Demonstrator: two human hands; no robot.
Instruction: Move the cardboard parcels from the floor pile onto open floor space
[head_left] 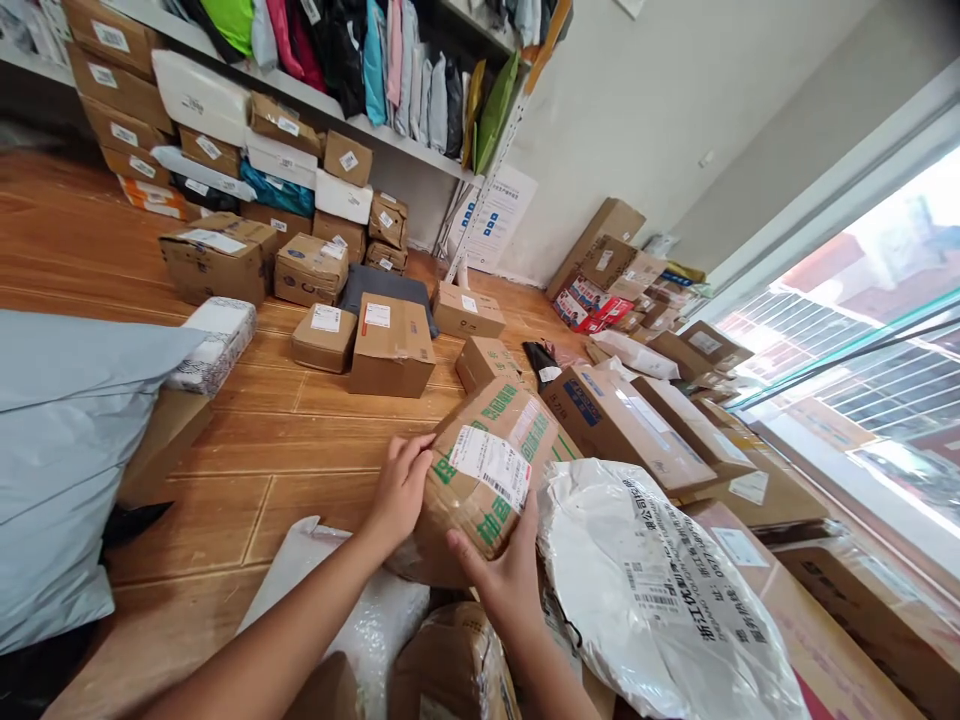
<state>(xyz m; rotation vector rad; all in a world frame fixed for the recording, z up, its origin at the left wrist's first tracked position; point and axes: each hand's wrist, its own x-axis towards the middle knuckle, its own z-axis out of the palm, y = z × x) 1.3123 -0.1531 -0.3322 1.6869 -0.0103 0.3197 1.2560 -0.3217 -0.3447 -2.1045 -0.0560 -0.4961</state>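
Nearest the camera, both bare forearms reached forward and met on one thing. The left hand (397, 492) lay flat against the left face of the tape-wrapped brown cardboard parcel with green print and a white shipping label (487, 470), fingers spread and pressing. The right hand (504, 572) cupped its near lower corner from below, thumb up the front. So the parcel sat straight ahead, clamped between both palms, its long axis running away and rightward. Touching its right side lay a crumpled white plastic mailer bag (660, 590). Beyond stretched the wooden plank floor (300, 430), scattered with boxes.
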